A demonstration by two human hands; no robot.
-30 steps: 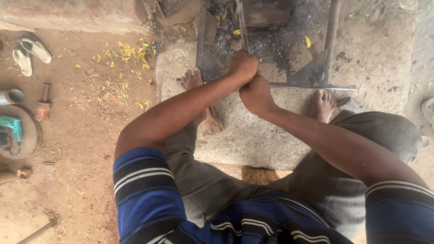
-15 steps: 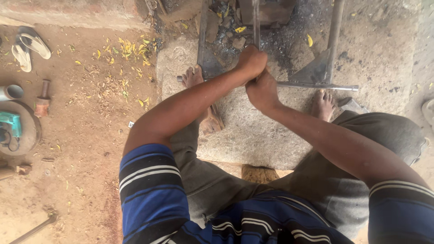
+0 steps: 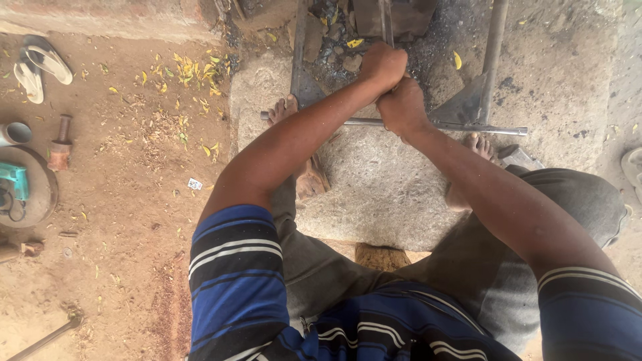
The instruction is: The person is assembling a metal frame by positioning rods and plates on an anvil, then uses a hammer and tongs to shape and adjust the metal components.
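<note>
Near the top centre of the frame, the left hand (image 3: 382,65) and the right hand (image 3: 401,107) are gripping one upright metal rod (image 3: 386,20), fists stacked and touching, both clamped tight on it. The rod is rising toward the top edge, above a horizontal steel bar (image 3: 468,128) that is lying across a stone slab (image 3: 381,187). Bare feet are resting on the slab on either side. At the upper left, sandals (image 3: 37,67) are lying on the dirt floor (image 3: 120,200).
</note>
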